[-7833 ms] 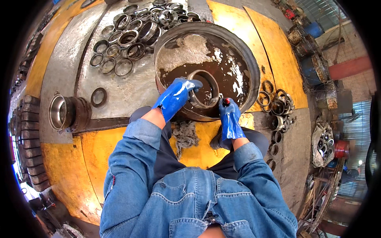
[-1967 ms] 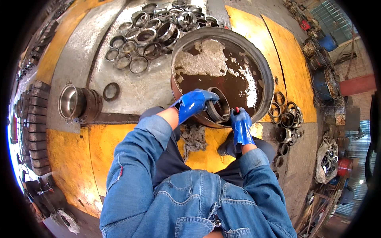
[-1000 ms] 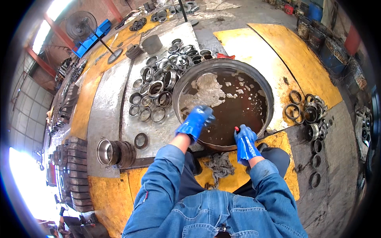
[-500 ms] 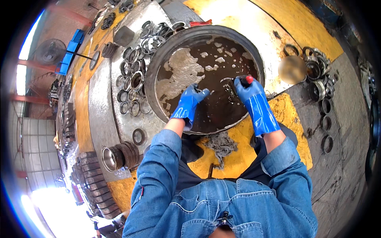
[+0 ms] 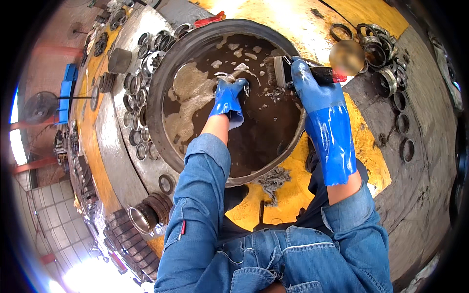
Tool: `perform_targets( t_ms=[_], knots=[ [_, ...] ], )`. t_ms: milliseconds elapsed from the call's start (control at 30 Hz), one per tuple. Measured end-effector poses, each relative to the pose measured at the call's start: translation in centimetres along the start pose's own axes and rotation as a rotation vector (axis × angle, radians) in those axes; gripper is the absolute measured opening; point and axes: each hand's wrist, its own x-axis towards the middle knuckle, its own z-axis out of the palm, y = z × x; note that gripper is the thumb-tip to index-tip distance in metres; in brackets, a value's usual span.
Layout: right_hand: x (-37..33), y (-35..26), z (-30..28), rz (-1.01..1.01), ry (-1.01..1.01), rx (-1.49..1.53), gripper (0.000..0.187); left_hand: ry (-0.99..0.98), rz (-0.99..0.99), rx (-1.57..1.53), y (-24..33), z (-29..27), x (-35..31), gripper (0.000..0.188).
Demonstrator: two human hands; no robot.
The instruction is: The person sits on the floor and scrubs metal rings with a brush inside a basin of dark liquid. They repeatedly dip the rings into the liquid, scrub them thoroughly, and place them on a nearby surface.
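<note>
Brush (image 5: 280, 72) gripped in right hand (image 5: 320, 93); left hand (image 5: 228, 98) stretched over tub (image 5: 156, 97) (grip: can't tell).

Glossy-gloved hands (image 5: 317, 90), rough-bristled brush (image 5: 280, 72), matt denim sleeves (image 5: 195, 190)

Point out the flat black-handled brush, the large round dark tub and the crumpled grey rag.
Flat black-handled brush (image 5: 322, 74): head view, on its black handle.
Large round dark tub (image 5: 157, 93): head view, on its left rim.
Crumpled grey rag (image 5: 274, 181): head view, near its middle.
</note>
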Motion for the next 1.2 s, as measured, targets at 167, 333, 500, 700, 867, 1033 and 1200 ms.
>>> perform_targets(
  t_ms=[167, 333, 500, 700, 867, 1033, 1200],
  knots=[
    [0.0, 0.0, -1.7, 0.065, 0.034, 0.004, 0.039, -0.053, -0.038, -0.152, 2.3, 3.2, 3.8, 0.082],
    [-0.6, 0.3, -1.1, -0.072, -0.027, 0.202, 0.039, -0.227, 0.204, 0.601, 1.3, 0.6, 6.1, 0.060],
    [-0.3, -0.4, -1.3, 0.006, -0.001, 0.125, 0.039, -0.326, 0.032, 0.472, 3.0, 1.0, 5.3, 0.033],
    [0.4, 0.7, -0.9, -0.011, 0.008, 0.069, 0.039, -0.385, 0.346, 1.233, 6.3, 1.5, 5.6, 0.043],
    [0.8, 1.0, 0.0, 0.035, -0.036, 0.042, 0.043, -0.203, 0.310, 0.898, 2.4, 2.0, 4.4, 0.056],
    [1.5, 1.0, -1.2, 0.057, 0.019, 0.052, 0.044, -0.321, 0.125, 0.621, 4.9, 3.1, -3.1, 0.040],
    [-0.4, 0.3, -1.5, 0.046, 0.037, 0.062, 0.044, -0.072, 0.089, 1.119, 10.9, 3.4, -6.9, 0.039]
  ],
)
